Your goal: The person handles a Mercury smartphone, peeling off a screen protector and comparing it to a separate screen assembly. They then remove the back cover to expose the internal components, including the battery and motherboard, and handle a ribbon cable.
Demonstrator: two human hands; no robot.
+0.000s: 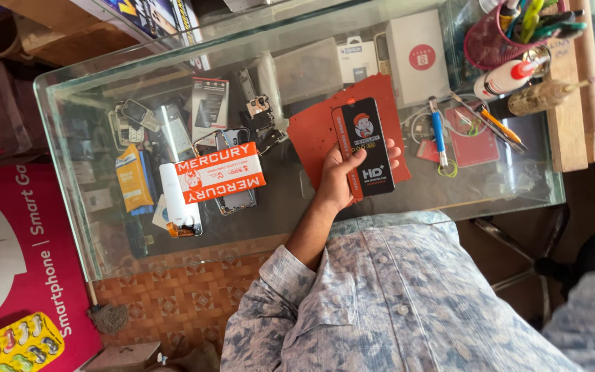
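The left hand (342, 176) has its fingers (392, 153) wrapped around a black flat packet (365, 148) above the red mat (315, 131) on the glass counter (284, 207); the right hand is out of sight

Head view, looking down on a glass desk (70, 138). One hand (342, 180), which side cannot be told, holds a flat black packet (366, 148) with an orange edge, fingers wrapped round its right side, over a red mat (311, 131). Left of it, an orange-and-white box (220, 172) lies across a phone (235, 200). A blue-handled tool (439, 134) lies to the right; a mesh pen cup (494, 38) stands at the far corner.
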